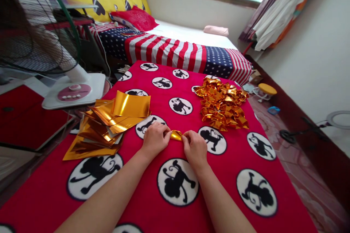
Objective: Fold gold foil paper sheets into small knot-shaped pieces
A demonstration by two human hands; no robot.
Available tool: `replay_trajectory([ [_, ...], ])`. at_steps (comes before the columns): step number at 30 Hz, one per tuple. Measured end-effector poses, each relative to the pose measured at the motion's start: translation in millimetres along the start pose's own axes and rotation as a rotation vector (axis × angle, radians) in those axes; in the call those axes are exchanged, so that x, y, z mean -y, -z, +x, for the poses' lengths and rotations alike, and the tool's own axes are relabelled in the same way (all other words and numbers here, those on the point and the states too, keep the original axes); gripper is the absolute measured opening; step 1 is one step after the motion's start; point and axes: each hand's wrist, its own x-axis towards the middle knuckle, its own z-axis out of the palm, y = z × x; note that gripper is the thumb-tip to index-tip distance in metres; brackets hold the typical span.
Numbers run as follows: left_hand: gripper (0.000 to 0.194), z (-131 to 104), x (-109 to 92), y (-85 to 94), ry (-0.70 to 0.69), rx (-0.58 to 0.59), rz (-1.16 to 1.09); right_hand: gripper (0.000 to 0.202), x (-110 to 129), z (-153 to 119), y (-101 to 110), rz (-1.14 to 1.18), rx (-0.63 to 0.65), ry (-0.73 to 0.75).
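A small folded piece of gold foil paper (176, 135) is pinched between my two hands, just above the red cloth with monkey prints (153, 96). My left hand (156, 137) is closed on its left end, and my right hand (194, 147) is closed on its right end. My fingers cover both ends, so only the shiny middle shows. Left of my left hand lies a loose stack of flat gold foil sheets (131, 105), fanned out unevenly. A heap of folded gold foil pieces (222, 103) sits beyond my right hand.
A white-based fan (97, 85) stands at the left, close to the sheets. Behind the cloth-covered table is a bed with a stars-and-stripes cover (175, 51) and a red pillow (136, 18). A yellow stool (267, 89) is on the floor at the right.
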Motion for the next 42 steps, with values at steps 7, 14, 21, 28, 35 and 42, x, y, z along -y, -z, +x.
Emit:
replay_trajectory([
  [7,0.013,0.6,-0.3,-2.2,0.001,-0.029,0.023,0.010,0.2,0.8,-3.2,-0.054,0.009,-0.002],
  [14,0.011,-1.4,1.4,-7.1,-0.010,-0.063,0.015,0.009,4.7,3.7,-4.3,-0.096,0.007,-0.008],
  [21,0.009,-1.6,-1.2,-6.2,0.005,-0.031,0.029,0.011,6.3,4.2,-3.2,-0.117,0.021,-0.019],
  [28,0.007,0.8,-1.9,-7.8,0.031,0.002,0.070,0.010,7.8,2.7,-4.2,-0.130,0.013,-0.034],
  [35,0.015,3.4,-0.4,-5.5,0.033,0.087,0.044,0.009,7.3,-1.2,-8.1,-0.137,-0.013,-0.035],
  [42,0.015,0.7,2.8,-1.4,0.032,0.020,-0.356,0.011,0.0,0.3,-6.6,0.268,-0.055,-0.057],
])
